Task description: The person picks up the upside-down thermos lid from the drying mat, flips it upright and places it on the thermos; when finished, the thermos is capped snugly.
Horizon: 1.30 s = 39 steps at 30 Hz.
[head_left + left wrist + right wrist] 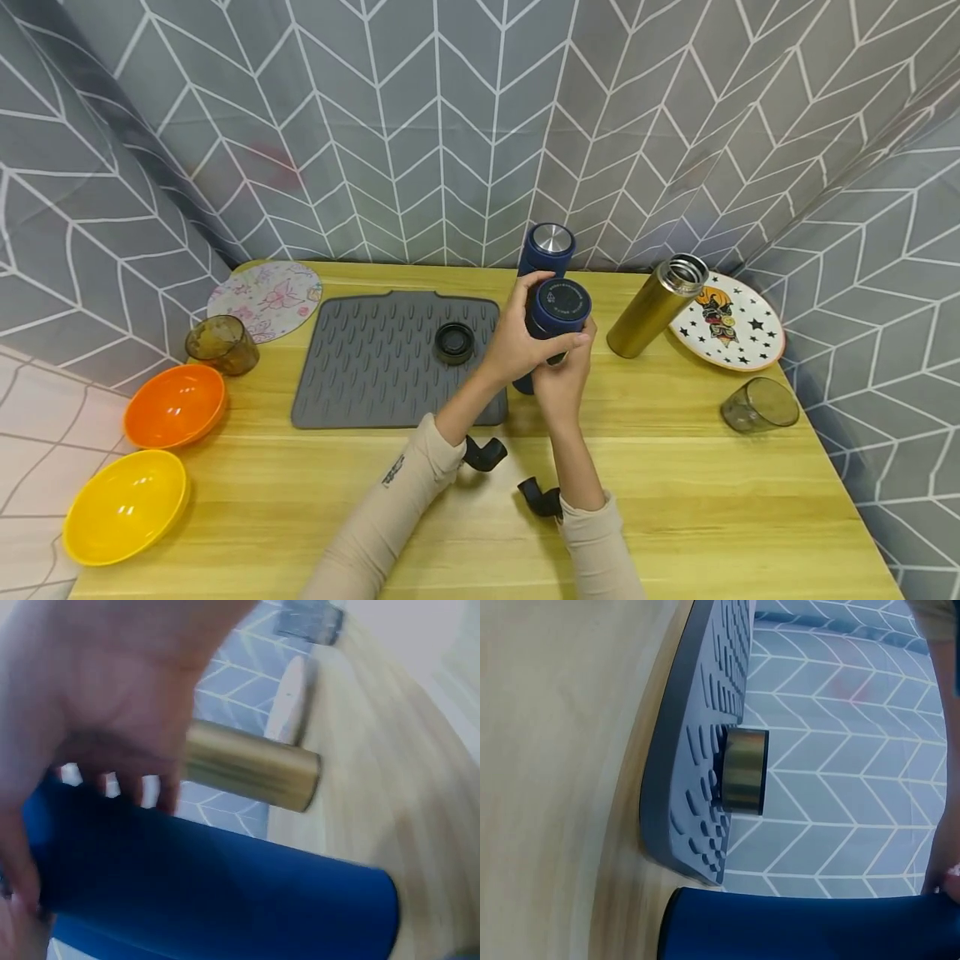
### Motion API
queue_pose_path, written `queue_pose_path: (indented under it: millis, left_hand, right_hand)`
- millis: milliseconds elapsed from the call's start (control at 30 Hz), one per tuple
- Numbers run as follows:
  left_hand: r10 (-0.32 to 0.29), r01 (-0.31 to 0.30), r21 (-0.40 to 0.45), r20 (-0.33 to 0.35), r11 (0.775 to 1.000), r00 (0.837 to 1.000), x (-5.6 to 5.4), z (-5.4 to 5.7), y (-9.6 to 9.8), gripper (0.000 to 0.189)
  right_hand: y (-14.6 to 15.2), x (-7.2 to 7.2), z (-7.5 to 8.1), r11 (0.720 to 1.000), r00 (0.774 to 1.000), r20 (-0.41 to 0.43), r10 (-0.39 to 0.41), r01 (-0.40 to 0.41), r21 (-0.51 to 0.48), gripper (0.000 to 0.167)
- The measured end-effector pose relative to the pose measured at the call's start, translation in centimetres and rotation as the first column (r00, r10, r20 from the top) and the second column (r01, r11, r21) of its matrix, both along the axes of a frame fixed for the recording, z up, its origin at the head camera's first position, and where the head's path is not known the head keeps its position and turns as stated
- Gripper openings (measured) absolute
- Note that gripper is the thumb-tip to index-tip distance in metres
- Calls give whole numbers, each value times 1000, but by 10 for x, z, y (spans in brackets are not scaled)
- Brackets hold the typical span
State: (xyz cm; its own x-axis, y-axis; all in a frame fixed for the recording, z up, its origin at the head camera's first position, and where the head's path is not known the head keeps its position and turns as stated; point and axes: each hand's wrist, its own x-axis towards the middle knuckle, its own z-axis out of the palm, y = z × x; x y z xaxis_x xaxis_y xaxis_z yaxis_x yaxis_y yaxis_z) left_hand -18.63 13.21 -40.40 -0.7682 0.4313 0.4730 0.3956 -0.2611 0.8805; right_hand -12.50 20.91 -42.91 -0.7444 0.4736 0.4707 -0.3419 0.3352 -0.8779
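Note:
My left hand [517,333] grips a dark blue thermos [562,302] that is held with its black printed base facing up toward the head camera. Below it, my right hand [562,379] holds the same thermos from the other side; its lower end is hidden by the hands. Just behind stands a second blue thermos [551,242] with a steel-topped lid. Fingers of the left hand [120,697] overlap a long blue body in the left wrist view. To the right, a gold thermos [652,312] stands upright with its mouth uncovered.
A gold cap [744,772] sits on the grey ridged mat [375,367]. On the left are an orange bowl [176,406], a yellow bowl [127,508], an amber glass [222,344] and a floral disc [270,296]. A patterned plate [738,325] and another glass [761,406] stand right.

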Motion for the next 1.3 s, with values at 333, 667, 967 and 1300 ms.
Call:
queue_pose_path:
  millis: [333, 667, 967, 1300]
  left_hand:
    - [-46, 46, 7, 30, 999, 998, -3, 0, -4, 76]
    - [1, -1, -15, -15, 1000, 1000, 1, 0, -3, 76]
    - [-2, 5, -62, 47, 998, 999, 1, 3, -7, 77]
    - [-431, 443, -84, 133, 892, 893, -35, 11, -27, 74]
  right_hand:
    - [-2, 0, 1, 1000, 999, 37, -23, 22, 11, 72]
    - [-13, 12, 29, 1000, 998, 61, 2, -3, 12, 67]
    - [-5, 1, 6, 1000, 998, 61, 10, -10, -12, 70]
    - [9, 5, 13, 992, 990, 103, 93, -101, 74, 73]
